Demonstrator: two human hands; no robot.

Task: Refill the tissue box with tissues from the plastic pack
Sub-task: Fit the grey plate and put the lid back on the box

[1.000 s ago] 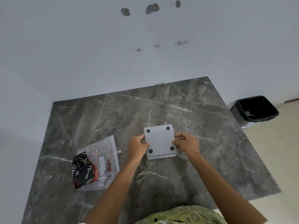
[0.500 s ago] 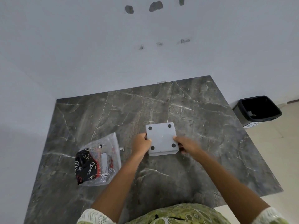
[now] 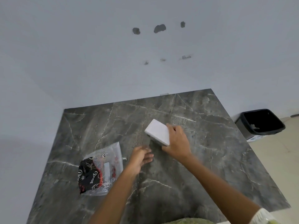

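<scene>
The white square tissue box (image 3: 157, 134) is tilted up on one edge above the middle of the dark marble table (image 3: 210, 159). My right hand (image 3: 177, 141) grips its right side. A plain white face of the box points up and left. My left hand (image 3: 140, 156) hovers just left of and below the box, fingers spread, holding nothing; it is blurred. The plastic pack (image 3: 101, 170), clear with a black and red print, lies flat on the table to the left of my left hand.
A black waste bin (image 3: 260, 123) stands on the floor past the table's right edge. A white wall with several patched holes rises behind the table. The table's left side meets another wall.
The box lay with its four-dotted underside up and both hands on it. My left hand has let go and my right hand has tipped the box over and moved it right.
</scene>
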